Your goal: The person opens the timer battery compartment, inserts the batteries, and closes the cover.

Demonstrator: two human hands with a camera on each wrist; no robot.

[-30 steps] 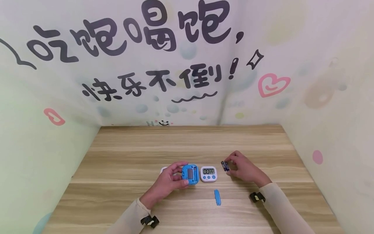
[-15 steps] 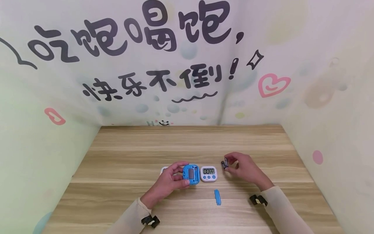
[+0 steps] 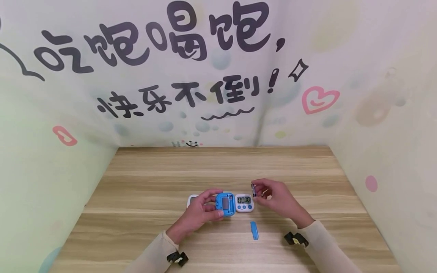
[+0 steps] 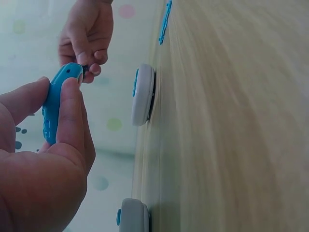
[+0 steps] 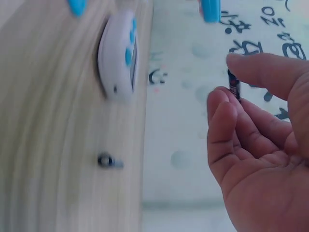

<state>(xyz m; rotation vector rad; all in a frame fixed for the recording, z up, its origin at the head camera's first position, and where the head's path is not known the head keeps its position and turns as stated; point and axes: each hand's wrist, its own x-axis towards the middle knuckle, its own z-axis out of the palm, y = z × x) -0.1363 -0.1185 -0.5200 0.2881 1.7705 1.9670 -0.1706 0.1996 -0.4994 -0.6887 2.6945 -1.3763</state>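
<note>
My left hand (image 3: pixel 199 212) grips a blue digital timer (image 3: pixel 226 204) by its edges, its back turned up and its battery slot uncovered. In the left wrist view, thumb and fingers are on opposite faces of this timer (image 4: pixel 59 101). Just right of it, my right hand (image 3: pixel 278 199) pinches a small dark battery (image 3: pixel 253 190) between thumb and fingertips. The right wrist view shows that battery (image 5: pixel 234 86) upright in the pinch. A second battery (image 5: pixel 108 160) lies on the table below the right hand, hidden from the head view.
A white timer with blue buttons (image 3: pixel 244 203) lies between the hands, its display reading 00 00. Another white timer (image 3: pixel 192 199) is partly hidden behind the left hand. Nearer the front lies a blue battery cover (image 3: pixel 254 230) on the wooden table (image 3: pixel 153 163). Walls stand behind and at both sides.
My right hand has picked up one battery from the pair on the table and carried it left towards the blue timer. The left hand has shifted slightly right with the timer.
</note>
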